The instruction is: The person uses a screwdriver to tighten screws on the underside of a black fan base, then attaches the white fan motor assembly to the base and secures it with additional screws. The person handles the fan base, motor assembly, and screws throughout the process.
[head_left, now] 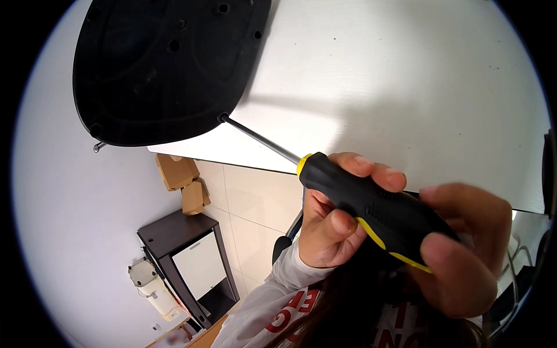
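Note:
A screwdriver [371, 200] with a black and yellow handle slants across the view. The tip of its metal shaft sits in a hole at the lower right corner of a black plastic panel [162, 81] with rounded corners and several holes. Near the shaft, my left hand [328, 232] is closed around the front of the handle. My right hand [470, 249] grips the handle's rear end between thumb and fingers. Whether a screw is under the tip is hidden in the hole. A small metal end [98, 148] sticks out below the panel's lower left corner.
The white table [406, 98] spreads under and right of the panel, its front edge running below. Cardboard boxes [177, 171] lie on the tiled floor [255, 203]. A dark cabinet [188, 261] with a white door stands at lower left. Cables [513, 267] hang at the right.

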Demonstrator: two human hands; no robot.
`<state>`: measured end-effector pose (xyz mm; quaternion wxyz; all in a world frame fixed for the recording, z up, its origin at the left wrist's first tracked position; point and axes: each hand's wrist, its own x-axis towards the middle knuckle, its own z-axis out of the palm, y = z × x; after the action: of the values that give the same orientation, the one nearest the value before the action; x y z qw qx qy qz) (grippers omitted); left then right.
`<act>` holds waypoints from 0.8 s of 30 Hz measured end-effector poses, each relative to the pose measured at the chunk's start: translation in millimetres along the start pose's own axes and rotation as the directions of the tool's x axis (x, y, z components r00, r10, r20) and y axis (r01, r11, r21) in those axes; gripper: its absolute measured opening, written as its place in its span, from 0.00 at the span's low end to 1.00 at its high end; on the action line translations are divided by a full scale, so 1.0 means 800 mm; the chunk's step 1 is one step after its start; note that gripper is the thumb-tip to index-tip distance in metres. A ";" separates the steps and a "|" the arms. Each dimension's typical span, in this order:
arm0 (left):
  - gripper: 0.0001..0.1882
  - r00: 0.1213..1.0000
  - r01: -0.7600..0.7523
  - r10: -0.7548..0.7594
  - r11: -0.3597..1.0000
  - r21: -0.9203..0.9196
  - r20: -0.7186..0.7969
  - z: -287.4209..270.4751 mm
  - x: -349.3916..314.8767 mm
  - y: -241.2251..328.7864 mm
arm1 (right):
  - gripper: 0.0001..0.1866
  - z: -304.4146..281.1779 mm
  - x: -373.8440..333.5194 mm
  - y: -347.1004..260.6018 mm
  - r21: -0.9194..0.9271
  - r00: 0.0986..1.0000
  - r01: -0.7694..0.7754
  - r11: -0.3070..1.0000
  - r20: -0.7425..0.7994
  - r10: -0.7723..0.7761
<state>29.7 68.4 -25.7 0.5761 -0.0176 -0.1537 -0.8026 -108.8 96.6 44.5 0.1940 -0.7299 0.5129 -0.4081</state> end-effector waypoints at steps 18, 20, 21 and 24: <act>0.32 0.997 -0.039 0.037 0.999 0.025 0.062 -0.004 0.010 -0.003 | 0.29 -0.008 0.004 0.003 -0.019 0.999 0.049 0.999 -0.011 -0.050; 0.33 0.997 -0.032 0.031 0.999 0.011 0.066 -0.005 0.013 0.001 | 0.30 -0.008 0.008 0.002 0.035 1.000 -0.008 0.999 0.004 0.008; 0.34 0.998 -0.025 0.025 1.000 0.004 0.061 -0.005 0.013 0.003 | 0.30 -0.007 0.011 0.001 0.050 0.999 -0.030 0.998 0.016 0.030; 0.34 0.999 -0.025 0.025 1.000 0.002 0.040 -0.007 0.009 0.001 | 0.31 -0.008 0.009 0.004 -0.011 0.997 -0.044 0.999 0.068 0.045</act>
<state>29.0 60.0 -29.2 0.5831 -0.0348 -0.1659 -0.7945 -114.7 89.5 48.6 0.2172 -0.7328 0.5239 -0.3761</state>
